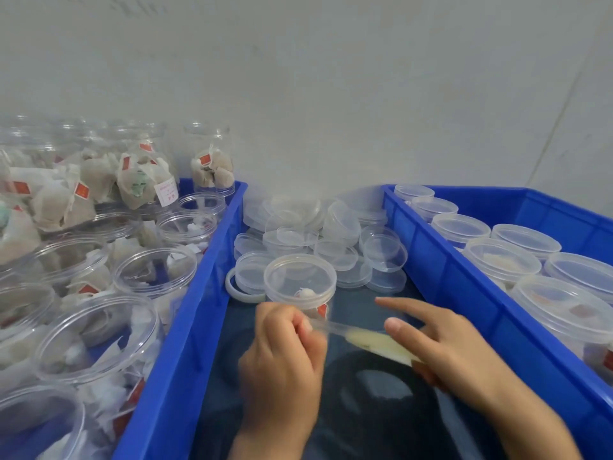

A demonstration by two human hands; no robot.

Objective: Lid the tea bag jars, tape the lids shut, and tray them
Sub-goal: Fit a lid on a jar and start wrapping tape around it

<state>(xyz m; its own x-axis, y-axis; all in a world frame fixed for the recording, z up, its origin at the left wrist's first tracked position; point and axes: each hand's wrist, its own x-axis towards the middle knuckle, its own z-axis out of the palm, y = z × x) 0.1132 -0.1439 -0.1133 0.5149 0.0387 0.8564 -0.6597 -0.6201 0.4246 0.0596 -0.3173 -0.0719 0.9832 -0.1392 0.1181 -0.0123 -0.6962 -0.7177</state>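
Pulling tape (335, 328) off roll (381, 346): left hand (285, 353) pinching its end, right hand (444, 346) holding roll, forefinger straight. Lidded jar (300, 282) just beyond, untaped. Left tray (185, 313) full of open jars; right tray (438, 260) partly filled. Most work left.

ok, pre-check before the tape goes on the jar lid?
1. Lid on jar: ok, looks seated.
2. Tape pulled out: ok, strip stretched between hands.
3. Left hand pinching the tape end: ok.
4. Right hand holding the roll: ok, index finger pointing free.
5. Tape touching the lid seam: cannot tell, blurred.
6. Room in the right tray of lidded jars: cannot tell.
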